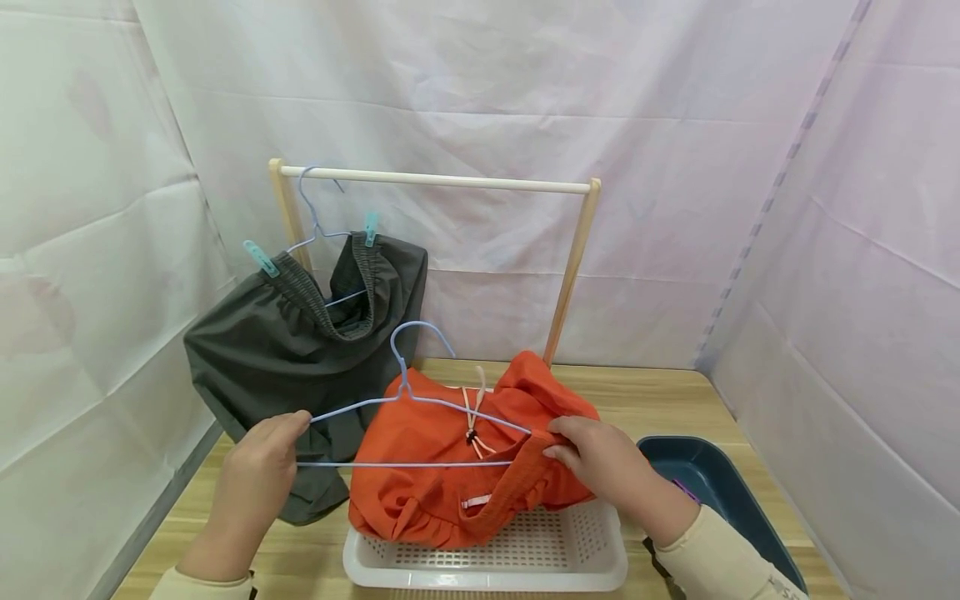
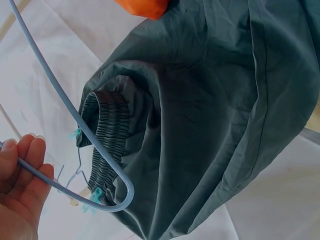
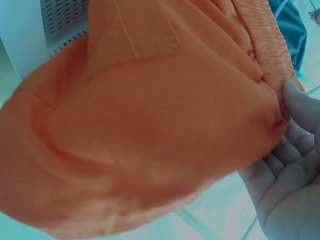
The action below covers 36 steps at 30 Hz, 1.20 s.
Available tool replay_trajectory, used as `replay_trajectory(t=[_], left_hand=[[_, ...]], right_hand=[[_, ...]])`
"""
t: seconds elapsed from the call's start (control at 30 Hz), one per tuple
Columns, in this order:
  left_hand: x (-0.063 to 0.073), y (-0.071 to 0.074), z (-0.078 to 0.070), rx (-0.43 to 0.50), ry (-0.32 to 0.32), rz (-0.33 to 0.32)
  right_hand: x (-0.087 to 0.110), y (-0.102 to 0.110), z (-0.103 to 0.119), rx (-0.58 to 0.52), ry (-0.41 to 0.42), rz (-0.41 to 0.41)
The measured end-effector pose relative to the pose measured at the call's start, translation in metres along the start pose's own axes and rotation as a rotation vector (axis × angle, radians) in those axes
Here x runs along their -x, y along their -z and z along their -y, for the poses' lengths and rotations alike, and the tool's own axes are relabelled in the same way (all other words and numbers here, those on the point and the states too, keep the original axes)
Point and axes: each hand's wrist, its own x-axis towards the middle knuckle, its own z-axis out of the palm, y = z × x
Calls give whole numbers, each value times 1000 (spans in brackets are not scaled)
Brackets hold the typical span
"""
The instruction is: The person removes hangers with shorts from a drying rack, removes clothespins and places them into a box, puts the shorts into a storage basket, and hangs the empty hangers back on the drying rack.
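My left hand (image 1: 264,458) grips the left end of a light blue wire hanger (image 1: 360,406); in the left wrist view its bent corner sticks out past the fingers (image 2: 35,155). Orange shorts (image 1: 420,433) with a pale drawstring lie behind the hanger, over a white basket (image 1: 487,577). Their elastic waistband (image 3: 267,45) is pinched between thumb and fingers of my right hand (image 1: 603,462). The hanger's right end goes behind the waistband's edge, where the fabric hides it.
Dark grey-green shorts (image 1: 300,367) hang from another blue hanger (image 1: 311,212) by two turquoise clips (image 1: 261,258) on the left of a wooden rack (image 1: 450,179). To the right on the table (image 1: 637,387) stands a dark blue tray (image 1: 693,458). White cloth walls (image 1: 675,167) surround the table.
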Motion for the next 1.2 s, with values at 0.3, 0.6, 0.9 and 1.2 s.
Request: replay_trajectory(t=[0.3,0.6,0.9,1.2], left_hand=[[-1,-2,4,14,-31,-49],[0,0,7,22,-31,-57],[0,1,11,-6,-50,-86],[3,0,19,-11,-53,-134]], right_hand=[[-1,9,3,1,13,93],[-7,17,5,-9,25,153],[-6,19,6,-11,38,141],[-5,18,5,-18,69,139]])
